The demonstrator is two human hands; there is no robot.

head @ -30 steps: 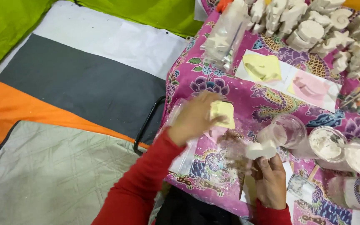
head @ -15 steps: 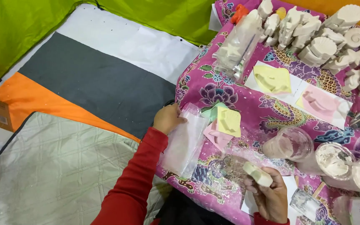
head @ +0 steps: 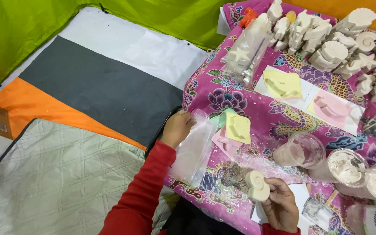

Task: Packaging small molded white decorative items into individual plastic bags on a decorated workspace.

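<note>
Purple flowered cloth covers the counter (head: 257,104), with a grey, orange and white mat on the floor at 9 o'clock. Near the counter's lower edge, the right hand (head: 280,204) holds a white shell-shaped plaster cast (head: 257,186), its grip closed around the cast from below. At 10 o'clock from the cast, the left hand (head: 178,128) pinches the top edge of a clear plastic bag (head: 194,152) that hangs over the counter's side. Just beside the bag lie a yellow mould (head: 238,128) on top of a pink mould (head: 223,144). At 2 o'clock from the cast stand clear cups (head: 300,150) with white powder. Many white plaster figures (head: 327,39) stand at 1 o'clock, far from the hands.
</note>
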